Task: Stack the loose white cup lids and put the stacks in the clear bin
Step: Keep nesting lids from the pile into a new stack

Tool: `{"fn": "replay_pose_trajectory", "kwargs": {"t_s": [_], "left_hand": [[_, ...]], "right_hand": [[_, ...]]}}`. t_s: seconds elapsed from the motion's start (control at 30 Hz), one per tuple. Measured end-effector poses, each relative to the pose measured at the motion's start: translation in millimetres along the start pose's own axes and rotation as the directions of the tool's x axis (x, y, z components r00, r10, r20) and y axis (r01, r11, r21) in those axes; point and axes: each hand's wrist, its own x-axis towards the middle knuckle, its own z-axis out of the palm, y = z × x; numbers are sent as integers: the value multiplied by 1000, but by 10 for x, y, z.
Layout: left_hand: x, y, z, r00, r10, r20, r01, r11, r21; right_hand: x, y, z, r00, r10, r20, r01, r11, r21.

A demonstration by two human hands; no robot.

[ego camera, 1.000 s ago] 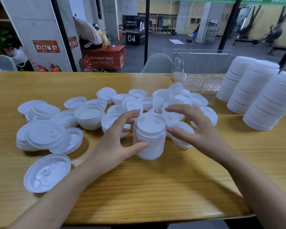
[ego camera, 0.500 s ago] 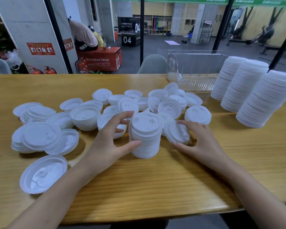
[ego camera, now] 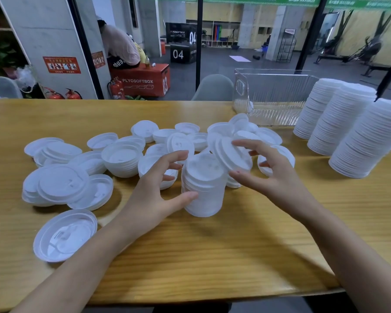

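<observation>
A short stack of white lids (ego camera: 202, 188) stands on the wooden table (ego camera: 212, 256) in the middle. My left hand (ego camera: 158, 193) grips the stack's left side, thumb in front and fingers behind. My right hand (ego camera: 269, 175) pinches a single white lid (ego camera: 231, 155), tilted, just above the stack's right edge. Several loose lids (ego camera: 122, 159) lie scattered to the left and behind. The clear bin (ego camera: 273, 98) stands at the back right; I see no lids in it.
Three tall leaning stacks of lids (ego camera: 348, 123) stand at the right, beside the bin. One upturned lid (ego camera: 64, 236) lies near the front left. A grey chair back (ego camera: 212, 88) shows behind the table's far edge. The front edge is close to my arms.
My right hand picked up a lid from the table right of the stack and raised it, tilted, over the stack's top. My left hand stayed on the stack.
</observation>
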Motion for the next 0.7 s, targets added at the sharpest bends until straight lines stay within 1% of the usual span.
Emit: {"fn": "replay_pose_trajectory", "kwargs": {"t_s": [0.13, 0.23, 0.4, 0.7], "left_hand": [[-8, -17, -16, 1000, -16, -21, 17, 1000, 6], [-9, -4, -24, 1000, -9, -26, 9, 1000, 4], [-2, -26, -27, 999, -7, -34, 7, 1000, 3], [-1, -25, -30, 1000, 2, -17, -2, 1000, 11]], "right_hand": [[156, -147, 65, 980, -23, 198, 26, 1000, -13], [225, -150, 119, 962, -58, 266, 82, 993, -82], [266, -118, 142, 954, -77, 291, 119, 984, -129], [249, -64, 189, 958, -119, 262, 164, 974, -157]]}}
